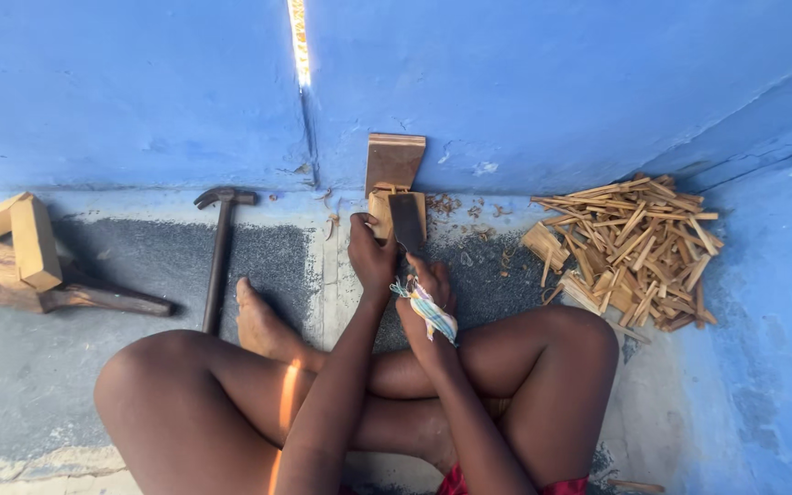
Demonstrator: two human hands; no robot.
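Note:
I sit cross-legged on the floor. My left hand (pixel 370 254) grips a small pale wooden block (pixel 383 207) standing on the floor by the wall. My right hand (pixel 430 280), with a striped cloth band at the wrist, holds a flat dark blade (pixel 406 222) set on top of that block. A brown wooden board (pixel 394 160) leans against the blue wall just behind the block.
A pile of several thin split wood sticks (pixel 634 249) lies at the right by the wall corner. A claw hammer (pixel 218 257) lies on the floor at the left. Further left sit larger wooden pieces (pixel 22 247). Chips (pixel 469 220) are scattered around the block.

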